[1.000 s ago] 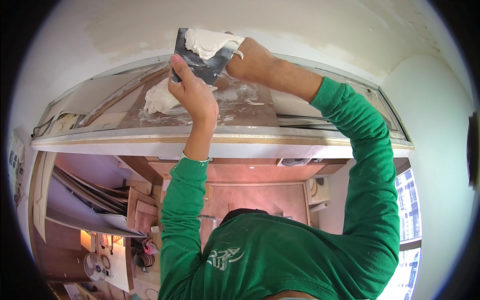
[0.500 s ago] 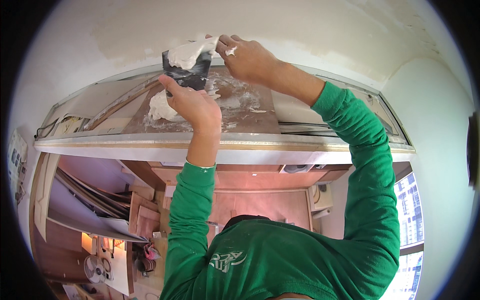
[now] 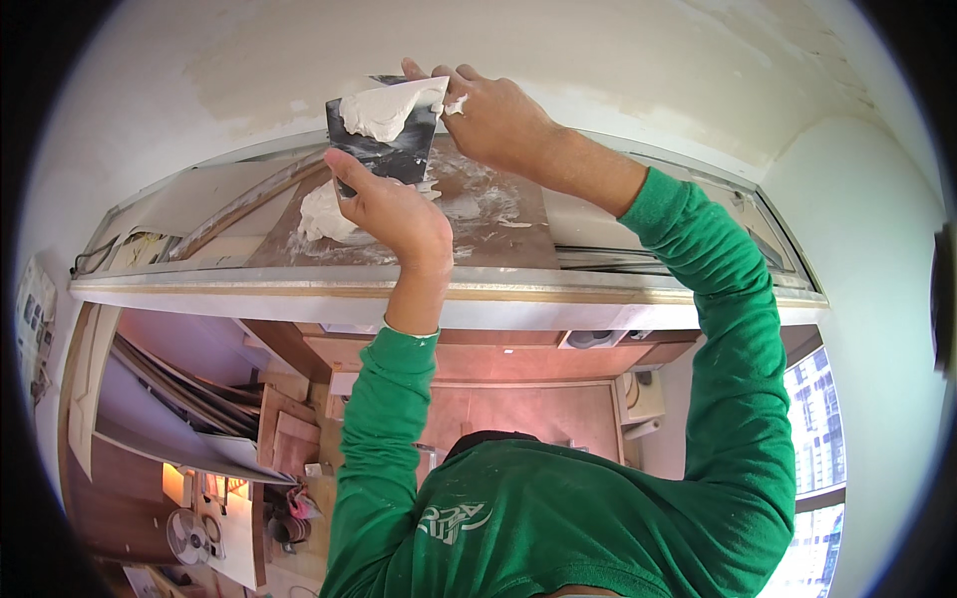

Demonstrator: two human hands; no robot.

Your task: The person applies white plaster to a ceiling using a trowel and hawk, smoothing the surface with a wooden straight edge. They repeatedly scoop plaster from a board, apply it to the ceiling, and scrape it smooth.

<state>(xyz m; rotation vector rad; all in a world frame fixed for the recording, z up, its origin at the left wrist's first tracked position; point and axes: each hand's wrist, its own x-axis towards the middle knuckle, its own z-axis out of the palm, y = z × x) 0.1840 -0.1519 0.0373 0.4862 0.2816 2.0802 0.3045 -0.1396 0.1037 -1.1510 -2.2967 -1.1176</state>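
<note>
My left hand (image 3: 399, 214) grips the lower edge of a dark, flat putty blade (image 3: 394, 164), thumb on its face. A thick mound of white putty (image 3: 377, 115) covers the blade's upper part. At the blade's upper right corner, my right hand (image 3: 498, 118) is closed, knuckles up, with a white smear of putty on it. It seems to hold a second scraper (image 3: 387, 79), whose dark edge shows behind the mound; its handle is hidden. Below both hands lies a brown board (image 3: 493, 224) streaked white, with a lump of putty (image 3: 321, 213) on its left.
The board rests on a high ledge (image 3: 498, 289) with a pale front edge. A wooden strip (image 3: 244, 204) slants across its left side, and thin dark rods (image 3: 613, 259) lie right. Behind rises a patchy pale wall (image 3: 299, 60). Far below stand a fan (image 3: 189, 536) and leaning panels (image 3: 184, 384).
My left hand and its blade have shifted slightly right, and the blade has tilted. The putty now sits more bunched on it. My right hand has barely moved.
</note>
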